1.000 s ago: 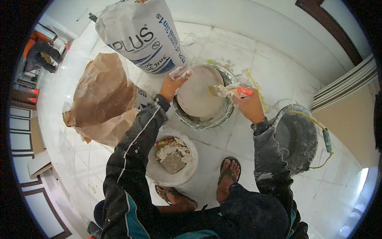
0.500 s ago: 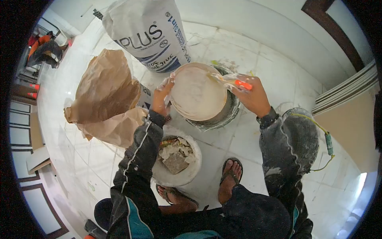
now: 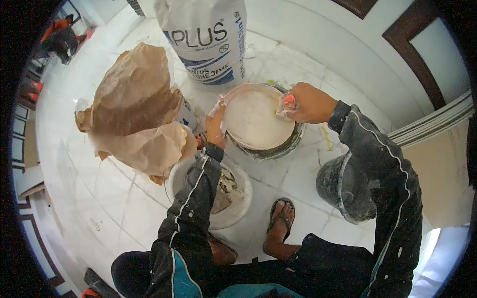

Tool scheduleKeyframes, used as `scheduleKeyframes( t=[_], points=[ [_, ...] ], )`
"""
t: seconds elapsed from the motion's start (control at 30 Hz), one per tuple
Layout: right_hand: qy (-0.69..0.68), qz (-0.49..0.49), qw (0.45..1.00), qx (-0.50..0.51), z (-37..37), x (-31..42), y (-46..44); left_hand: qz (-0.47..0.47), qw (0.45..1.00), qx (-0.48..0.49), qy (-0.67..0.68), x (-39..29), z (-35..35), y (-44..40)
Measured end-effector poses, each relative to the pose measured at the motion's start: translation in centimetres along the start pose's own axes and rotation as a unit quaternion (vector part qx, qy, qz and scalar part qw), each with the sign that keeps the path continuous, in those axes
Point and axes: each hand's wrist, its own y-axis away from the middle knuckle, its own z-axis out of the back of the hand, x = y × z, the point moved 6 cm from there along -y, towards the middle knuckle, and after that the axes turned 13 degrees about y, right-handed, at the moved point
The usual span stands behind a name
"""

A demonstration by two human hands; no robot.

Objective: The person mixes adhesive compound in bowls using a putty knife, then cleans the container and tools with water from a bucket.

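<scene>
There are two hands, one left hand (image 3: 216,124) and one right hand (image 3: 313,103); one orange-handled tool (image 3: 289,101); one pale round container (image 3: 258,116); two dark buckets (image 3: 332,184); one white bucket (image 3: 242,201); two sacks, one white sack (image 3: 206,42) and one brown sack (image 3: 131,92); two orange cones (image 3: 36,86); two feet (image 3: 282,216), one partly hidden; and one other person (image 3: 59,39).

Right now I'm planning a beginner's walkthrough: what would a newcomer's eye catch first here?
Probably the pale pail at centre, over a dark tub, between the left hand and right hand. Then the upright white sack lettered PLUS beyond it, and the gaping brown paper bag to the left.
</scene>
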Motion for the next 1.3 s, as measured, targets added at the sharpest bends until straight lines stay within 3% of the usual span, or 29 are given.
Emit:
scheduleKeyframes(
  t=[0.07,0.17,0.3,0.37,0.5,0.57,0.6,0.67,0.7,0.77,0.9,1.0,1.3],
  points=[
    [-0.089,-0.039,0.994,0.051,-0.4,0.0,0.2,-0.023,1.000,0.000,0.006,0.0,0.2,-0.2],
    [-0.164,-0.065,0.978,0.108,0.0,1.3,0.2,0.015,0.999,-0.028,-0.025,0.0,-0.5,-0.1],
    [-0.129,-0.018,0.987,0.093,-2.4,1.9,-0.2,-0.004,0.999,-0.033,-0.015,0.4,-0.6,-0.2],
    [-0.048,0.010,0.999,-0.010,-1.7,3.0,-0.6,-0.019,1.000,-0.013,-0.004,0.6,-0.5,-0.4],
    [-0.096,0.014,0.995,0.018,-1.9,4.4,-2.2,0.005,0.997,-0.062,-0.049,0.4,-0.3,-0.2],
    [-0.275,-0.090,0.941,0.178,-1.9,4.8,-2.8,0.003,0.996,-0.060,-0.070,0.4,-0.4,0.1],
    [-0.276,-0.090,0.941,0.177,-2.6,4.7,-3.1,-0.015,0.996,-0.061,-0.055,0.3,-0.5,0.2],
    [-0.348,-0.082,0.930,0.084,-3.4,4.3,-3.9,-0.032,0.997,-0.060,-0.041,0.1,-0.6,0.3],
    [-0.348,-0.082,0.930,0.082,-3.4,4.5,-3.9,-0.015,0.998,-0.051,-0.022,0.3,-0.6,0.3],
    [-0.283,-0.054,0.956,-0.050,-1.7,4.7,-3.8,0.002,0.999,-0.042,-0.003,0.4,-0.5,0.2],
    [-0.358,-0.080,0.930,0.003,-5.8,2.8,-4.6,0.061,0.997,-0.027,-0.034,0.8,0.3,0.2],
    [-0.400,-0.108,0.909,-0.048,-6.0,2.3,-4.2,0.055,0.997,0.015,-0.046,1.1,0.3,-0.3],
    [-0.314,-0.197,0.904,-0.212,-5.2,2.5,-2.4,0.059,0.995,0.079,-0.035,0.1,-0.3,0.5]
  ],
)
